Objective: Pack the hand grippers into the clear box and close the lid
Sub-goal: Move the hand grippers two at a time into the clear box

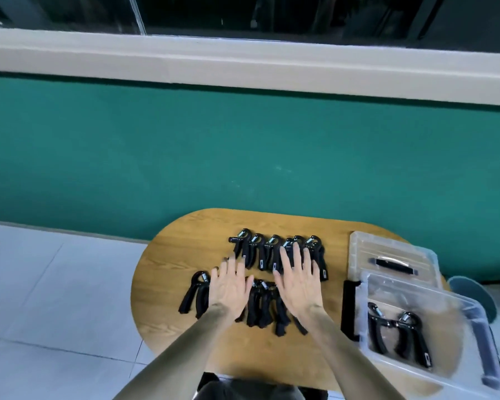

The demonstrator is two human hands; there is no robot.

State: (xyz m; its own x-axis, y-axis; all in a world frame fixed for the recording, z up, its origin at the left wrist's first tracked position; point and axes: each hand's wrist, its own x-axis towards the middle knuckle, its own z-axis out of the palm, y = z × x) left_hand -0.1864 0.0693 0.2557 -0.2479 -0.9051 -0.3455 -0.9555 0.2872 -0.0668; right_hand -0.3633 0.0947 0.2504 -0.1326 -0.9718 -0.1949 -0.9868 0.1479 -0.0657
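Observation:
Several black hand grippers lie in two rows on the oval wooden table (168, 272): a far row (260, 249) and a near row (264, 308), with one near-row gripper (195, 294) apart at the left. My left hand (230, 287) hovers flat, fingers spread, over the left of the near row. My right hand (299, 281) is spread over the rows' right part. Neither holds anything. The clear box (471, 319) sits at the table's right with two grippers (399, 333) inside. Its clear lid (393, 255), with a black handle, lies flat behind the box.
A teal wall rises behind the table, under a pale ledge and a dark window. White floor tiles spread to the left. A round teal seat (474, 293) shows beyond the box. A black object (349, 307) lies against the box's left side.

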